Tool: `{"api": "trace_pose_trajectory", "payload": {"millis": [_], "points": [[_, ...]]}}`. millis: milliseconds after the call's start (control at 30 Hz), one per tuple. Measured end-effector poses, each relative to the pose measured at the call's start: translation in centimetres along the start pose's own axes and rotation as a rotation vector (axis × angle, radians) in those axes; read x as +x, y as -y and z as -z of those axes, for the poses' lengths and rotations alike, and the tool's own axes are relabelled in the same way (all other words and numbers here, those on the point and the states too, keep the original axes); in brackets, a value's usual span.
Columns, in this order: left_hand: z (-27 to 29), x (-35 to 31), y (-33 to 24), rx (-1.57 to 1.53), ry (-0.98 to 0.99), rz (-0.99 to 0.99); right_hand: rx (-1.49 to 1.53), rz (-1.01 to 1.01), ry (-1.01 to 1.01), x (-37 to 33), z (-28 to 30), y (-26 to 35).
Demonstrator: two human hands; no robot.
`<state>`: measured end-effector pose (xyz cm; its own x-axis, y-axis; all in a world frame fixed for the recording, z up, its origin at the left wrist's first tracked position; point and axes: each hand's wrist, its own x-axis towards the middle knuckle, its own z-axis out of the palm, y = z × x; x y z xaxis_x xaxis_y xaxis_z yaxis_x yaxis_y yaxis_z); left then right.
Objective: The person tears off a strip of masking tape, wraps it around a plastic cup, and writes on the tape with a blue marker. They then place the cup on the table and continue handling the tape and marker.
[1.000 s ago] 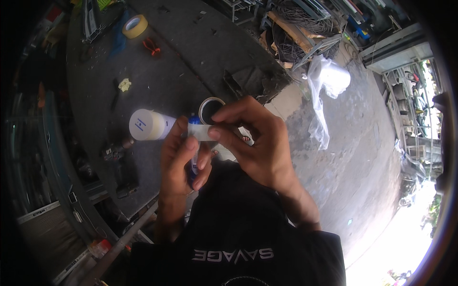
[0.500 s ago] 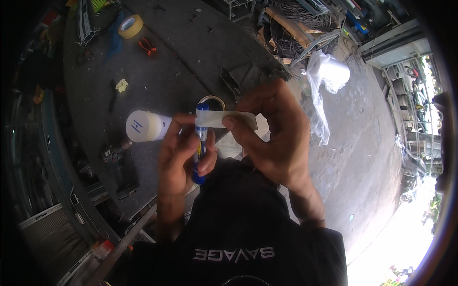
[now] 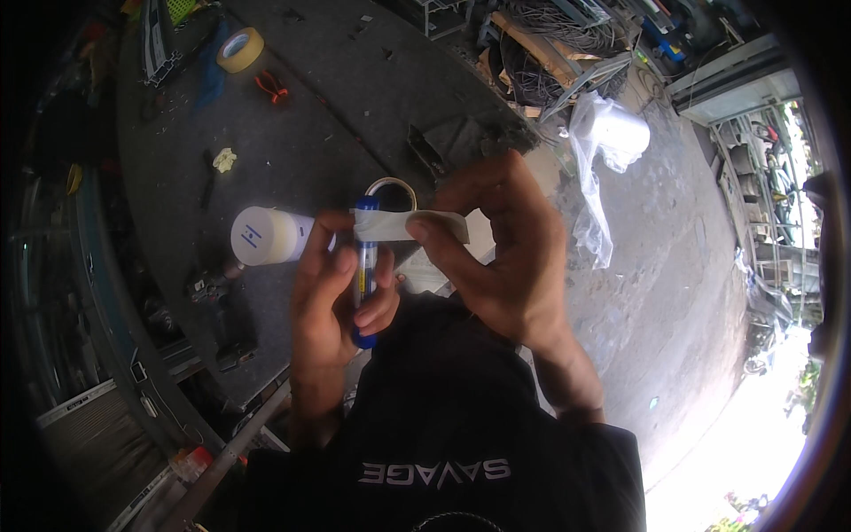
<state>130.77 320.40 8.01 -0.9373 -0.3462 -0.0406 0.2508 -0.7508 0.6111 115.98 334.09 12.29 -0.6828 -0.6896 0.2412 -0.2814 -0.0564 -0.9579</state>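
My left hand [image 3: 321, 301] is closed around a blue marker [image 3: 366, 270], held roughly upright with its blue ends showing. A strip of pale masking tape [image 3: 386, 226] lies across the marker's upper part and stretches to the right. My right hand [image 3: 523, 257] pinches that strip between thumb and forefinger, its free end poking out past them. Just behind the marker, a thin tape ring [image 3: 406, 188] rests on the dark tabletop. Left of my left hand lies a white cylinder [image 3: 266, 236] with blue marks on its round end.
On the dark table [image 3: 310, 124] lie a yellowish tape roll [image 3: 240, 50], orange-handled pliers [image 3: 272, 88] and a crumpled pale scrap [image 3: 225, 160]. At the right, a plastic-wrapped white roll [image 3: 620, 133] sits on the concrete floor [image 3: 665, 293]. Coiled cables [image 3: 567, 35] are piled at the back.
Both hands have shifted slightly left, with the marker and tape. The left fingers sit differently on the marker, showing more of its middle. The tape strip stays pinched.
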Motion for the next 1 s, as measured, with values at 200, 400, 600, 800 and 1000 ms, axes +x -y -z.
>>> {"api": "trace_pose_trajectory", "payload": {"millis": [200,400,600,800,1000], "points": [[-0.5,0.0,-0.1,-0.016,-0.006,0.014,0.059,-0.058,0.006,-0.1,-0.3,-0.4],[-0.8,0.0,-0.1,-0.041,-0.008,0.026,0.077,-0.065,0.028,-0.2,-0.2,-0.5],[-0.8,-0.2,-0.1,-0.125,0.015,0.048,0.082,-0.080,0.045,-0.3,-0.2,-0.3],[-0.6,-0.6,-0.2,-0.154,0.016,0.100,0.066,-0.070,0.044,-0.3,-0.4,-0.3],[0.2,-0.2,0.4,0.001,0.106,0.035,0.094,-0.119,0.060,0.0,-0.5,-0.5]]}}
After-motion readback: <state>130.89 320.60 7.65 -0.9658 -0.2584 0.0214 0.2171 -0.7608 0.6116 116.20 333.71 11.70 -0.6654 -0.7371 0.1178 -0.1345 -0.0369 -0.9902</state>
